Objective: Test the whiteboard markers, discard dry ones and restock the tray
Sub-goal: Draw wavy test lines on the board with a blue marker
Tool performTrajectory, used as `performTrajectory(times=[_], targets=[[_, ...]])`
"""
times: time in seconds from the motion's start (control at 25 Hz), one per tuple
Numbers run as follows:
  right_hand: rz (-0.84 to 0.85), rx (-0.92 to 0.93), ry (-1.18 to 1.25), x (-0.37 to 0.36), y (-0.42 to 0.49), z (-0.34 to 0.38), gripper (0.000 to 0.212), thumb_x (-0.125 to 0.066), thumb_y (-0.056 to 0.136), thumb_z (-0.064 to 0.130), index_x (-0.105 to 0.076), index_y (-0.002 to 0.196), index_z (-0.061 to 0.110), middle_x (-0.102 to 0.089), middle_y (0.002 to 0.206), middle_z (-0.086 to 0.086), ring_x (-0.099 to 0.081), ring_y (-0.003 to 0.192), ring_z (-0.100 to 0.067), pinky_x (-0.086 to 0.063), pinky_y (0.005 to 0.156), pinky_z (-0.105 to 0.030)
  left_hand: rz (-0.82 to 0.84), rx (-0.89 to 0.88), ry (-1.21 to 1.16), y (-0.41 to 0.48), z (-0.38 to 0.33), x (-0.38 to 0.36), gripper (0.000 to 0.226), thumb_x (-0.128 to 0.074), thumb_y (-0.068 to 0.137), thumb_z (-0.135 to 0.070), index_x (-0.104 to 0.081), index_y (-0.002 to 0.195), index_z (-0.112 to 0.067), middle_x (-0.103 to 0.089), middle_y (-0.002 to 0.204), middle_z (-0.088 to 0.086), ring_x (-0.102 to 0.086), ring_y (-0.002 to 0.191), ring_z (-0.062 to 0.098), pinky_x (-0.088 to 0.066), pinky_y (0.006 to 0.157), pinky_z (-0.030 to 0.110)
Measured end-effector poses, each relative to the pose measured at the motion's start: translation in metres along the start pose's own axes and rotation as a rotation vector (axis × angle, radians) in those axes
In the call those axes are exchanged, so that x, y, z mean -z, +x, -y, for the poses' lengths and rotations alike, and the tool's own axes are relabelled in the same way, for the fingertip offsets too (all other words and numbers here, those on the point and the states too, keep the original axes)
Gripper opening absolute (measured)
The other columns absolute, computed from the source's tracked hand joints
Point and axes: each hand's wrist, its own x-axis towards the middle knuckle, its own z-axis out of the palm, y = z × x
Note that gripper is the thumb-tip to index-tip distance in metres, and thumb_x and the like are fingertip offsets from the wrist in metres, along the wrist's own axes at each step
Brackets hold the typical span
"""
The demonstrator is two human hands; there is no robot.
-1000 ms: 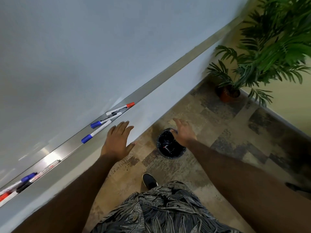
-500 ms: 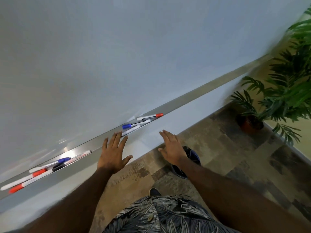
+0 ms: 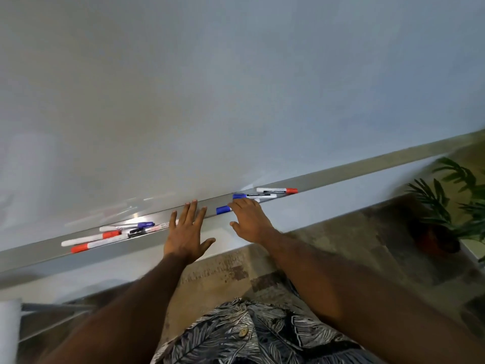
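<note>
Currently the right hand point(image 3: 250, 222), fingers spread and empty, reaches the blue-capped white marker point(image 3: 223, 210) on the long grey metal tray point(image 3: 367, 170). The left hand point(image 3: 185, 232) hovers flat, holding nothing. Pinch the barrel mid-length, lifting clear of neighbouring markers.

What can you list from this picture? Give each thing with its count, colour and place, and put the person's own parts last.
Whiteboard: one, pale grey-white, fills the upper picture.
Marker tray: one, grey metal, runs along the board's lower edge.
Left group of markers: about four, white barrels with red, blue and black caps, lying in the tray.
Right group of markers: three, two blue-capped and one red-capped, in the tray by the right hand.
Potted plant: one, green, on the floor at right.
Floor: mottled brown tiles.
Patterned shirt: one, grey leaf print, bottom centre.
Left hand: open, empty, at the tray.
Right hand: open, over a blue-capped marker.
</note>
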Motion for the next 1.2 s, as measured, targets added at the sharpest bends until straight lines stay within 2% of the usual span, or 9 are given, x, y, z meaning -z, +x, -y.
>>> performTrajectory(times=[0.2,0.36,0.52,0.68,0.8,0.92,1.12,1.2], targets=[[0.024,0.065,-0.111,-0.003,0.032,0.006,0.045,-0.060,0.092,0.031,-0.051,0.133,0.015,-0.053,0.133,-0.008,-0.047,0.125,-0.028,-0.032,0.110,-0.041,-0.021,0.017,-0.033,0.003,0.008,0.005,0.090,-0.029,0.089,-0.075,0.003,0.156,-0.024,0.013,0.164,0.007,0.010,0.151,0.028,0.004,0.121,0.052],[0.079,0.068,-0.168,-0.009,0.043,0.003,0.035,-0.057,0.095,0.030,-0.057,0.126,0.013,-0.055,0.126,-0.009,-0.050,0.118,-0.027,-0.036,0.105,-0.041,-0.035,0.014,-0.087,0.009,0.011,0.005,0.088,-0.033,0.090,-0.073,-0.004,0.157,-0.024,0.005,0.165,0.006,0.004,0.152,0.027,0.001,0.121,0.050],[0.116,0.091,-0.170,-0.007,0.052,0.001,0.028,-0.055,0.098,0.026,-0.064,0.120,0.012,-0.057,0.120,-0.009,-0.053,0.114,-0.027,-0.038,0.099,-0.040,-0.114,-0.003,-0.176,0.012,0.010,0.007,0.074,-0.043,0.094,-0.062,-0.024,0.153,-0.022,-0.021,0.162,0.007,-0.019,0.150,0.027,-0.012,0.121,0.046],[0.091,0.123,-0.128,0.000,0.052,0.003,0.026,-0.057,0.098,0.024,-0.065,0.121,0.013,-0.059,0.116,-0.008,-0.054,0.109,-0.026,-0.042,0.094,-0.039,-0.218,-0.004,-0.319,0.018,0.007,0.013,0.054,-0.050,0.095,-0.050,-0.048,0.139,-0.019,-0.054,0.139,0.004,-0.050,0.127,0.024,-0.036,0.109,0.041],[0.035,0.145,-0.037,0.006,0.047,0.009,0.025,-0.057,0.097,0.014,-0.063,0.121,0.010,-0.056,0.116,-0.008,-0.057,0.103,-0.024,-0.049,0.089,-0.036,-0.217,0.010,-0.606,0.024,0.001,0.020,0.044,-0.054,0.097,-0.041,-0.054,0.133,-0.017,-0.063,0.118,0.001,-0.059,0.101,0.019,-0.051,0.090,0.037],[0.014,0.145,0.071,0.010,0.037,0.012,0.027,-0.055,0.098,0.013,-0.059,0.124,0.008,-0.054,0.118,-0.009,-0.061,0.095,-0.024,-0.054,0.085,-0.037,-0.167,-0.071,-0.731,0.029,-0.006,0.027,0.035,-0.055,0.098,-0.034,-0.058,0.128,-0.017,-0.065,0.109,-0.002,-0.055,0.086,0.012,-0.049,0.079,0.030],[0.091,0.110,0.124,0.010,0.019,0.008,0.030,-0.043,0.105,0.029,-0.059,0.124,0.012,-0.063,0.110,-0.009,-0.062,0.094,-0.025,-0.051,0.084,-0.038,-0.107,-0.171,-0.644,0.039,-0.003,0.026,0.023,-0.055,0.099,-0.025,-0.069,0.112,-0.014,-0.069,0.100,0.005,-0.059,0.087,0.019,-0.045,0.076,0.029],[0.106,0.073,0.138,0.007,0.014,0.008,0.032,-0.040,0.105,0.033,-0.059,0.123,0.014,-0.066,0.110,-0.008,-0.063,0.095,-0.024,-0.053,0.087,-0.039,-0.047,-0.191,-0.602,0.040,-0.004,0.024,0.020,-0.055,0.098,-0.018,-0.069,0.110,-0.012,-0.069,0.097,0.007,-0.060,0.084,0.021,-0.049,0.076,0.033]])
